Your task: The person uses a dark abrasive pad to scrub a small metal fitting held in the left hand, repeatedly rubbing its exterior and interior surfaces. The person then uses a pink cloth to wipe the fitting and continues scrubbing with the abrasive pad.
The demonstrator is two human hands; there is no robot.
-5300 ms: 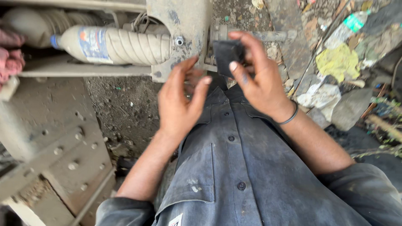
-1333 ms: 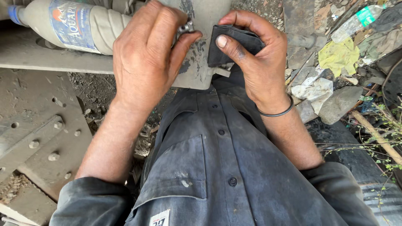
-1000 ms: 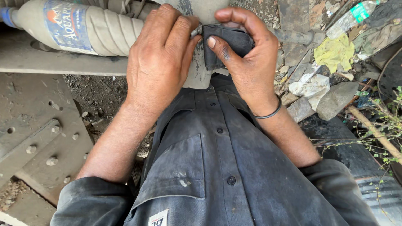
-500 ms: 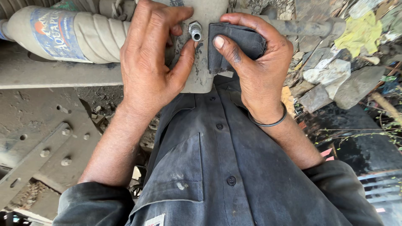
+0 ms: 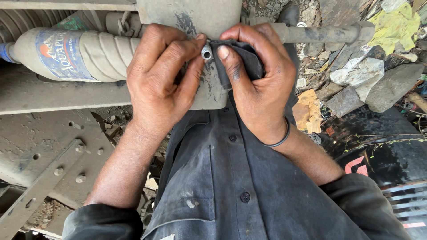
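Pinching a small silver bolt (image 5: 207, 52) at upper centre, the left hand (image 5: 162, 82) closes thumb and forefinger on it against a grey metal plate (image 5: 195, 18). The right hand (image 5: 258, 84) clutches a dark cloth (image 5: 247, 58), mostly hidden under its fingers; the plate runs off the frame's top edge.

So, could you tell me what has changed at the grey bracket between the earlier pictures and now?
About five seconds ago both hands were raised off the bracket. Now the left hand has come down onto the metal bracket, its fingertips at the small silver bolt; the right hand presses the dark cloth right beside it. The right hand has kept hold of the cloth throughout, and the plastic bottle lies where it was.
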